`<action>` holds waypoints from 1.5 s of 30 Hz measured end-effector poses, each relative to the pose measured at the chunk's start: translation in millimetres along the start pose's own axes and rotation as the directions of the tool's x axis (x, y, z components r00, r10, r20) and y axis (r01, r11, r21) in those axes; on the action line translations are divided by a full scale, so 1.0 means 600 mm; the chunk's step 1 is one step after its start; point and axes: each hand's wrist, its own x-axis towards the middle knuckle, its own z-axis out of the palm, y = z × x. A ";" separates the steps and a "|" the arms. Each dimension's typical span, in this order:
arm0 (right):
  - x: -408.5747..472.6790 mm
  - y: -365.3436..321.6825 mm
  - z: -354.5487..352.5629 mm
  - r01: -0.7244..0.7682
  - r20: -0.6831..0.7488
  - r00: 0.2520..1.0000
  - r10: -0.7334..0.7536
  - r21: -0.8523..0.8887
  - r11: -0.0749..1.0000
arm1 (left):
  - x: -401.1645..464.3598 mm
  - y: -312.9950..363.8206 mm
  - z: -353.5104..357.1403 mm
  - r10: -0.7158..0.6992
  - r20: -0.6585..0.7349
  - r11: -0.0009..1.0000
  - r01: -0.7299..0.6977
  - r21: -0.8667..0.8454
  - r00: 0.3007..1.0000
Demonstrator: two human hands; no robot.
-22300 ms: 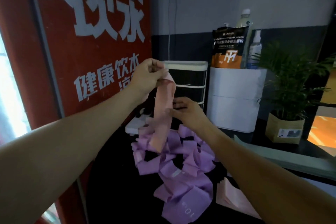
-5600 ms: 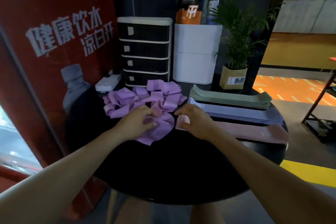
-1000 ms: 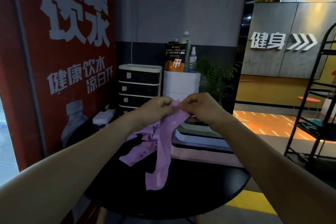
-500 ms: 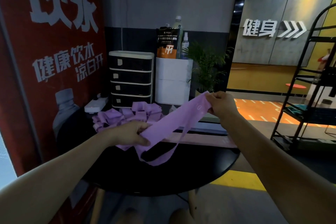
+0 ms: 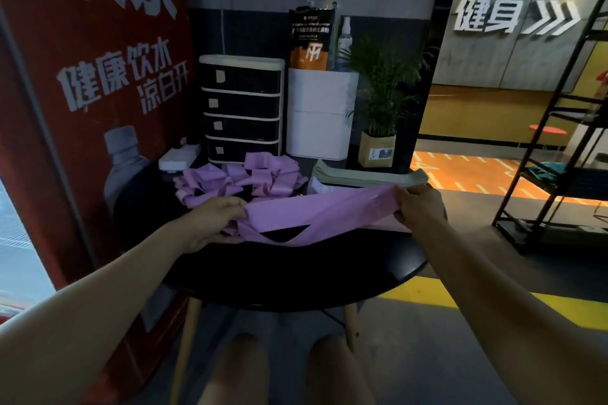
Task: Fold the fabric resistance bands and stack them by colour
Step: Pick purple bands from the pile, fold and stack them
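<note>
Holding a purple band [image 5: 316,212] stretched flat above the black counter [image 5: 296,273], the left hand [image 5: 210,223] grips one end and the right hand [image 5: 419,205] grips the other. The fingers of both hands are curled round the cloth. One part of the band hangs down in a loop under the flat part. Behind it sits a messy purple pile [image 5: 237,179] of bands that are not folded yet. A neat green stack [image 5: 368,174] lies to the right of the pile, and a bit of a pink stack [image 5: 391,225] shows under the right hand. The hanging loop could get twisted or bunched up when the band is folded, so the fold comes out crooked. The band might also land on the pink stack, mixing the colours
</note>
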 end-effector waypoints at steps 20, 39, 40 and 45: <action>-0.020 0.105 0.002 -0.031 0.068 0.996 0.055 -0.309 0.951 | 0.011 -0.056 0.027 -0.042 -0.206 0.998 0.052 0.046 0.978; -0.059 0.125 0.029 0.107 -0.025 0.991 -0.133 -0.459 0.882 | -0.004 -0.108 0.026 0.356 -0.455 0.838 -0.063 0.542 0.816; -0.060 0.127 0.029 0.124 -0.013 0.989 -0.147 -0.473 0.872 | -0.006 -0.110 0.028 0.369 -0.461 0.835 -0.070 0.546 0.807; -0.068 0.126 0.032 0.176 0.017 0.981 -0.194 -0.498 0.849 | -0.010 -0.115 0.036 0.405 -0.470 0.806 -0.063 0.589 0.784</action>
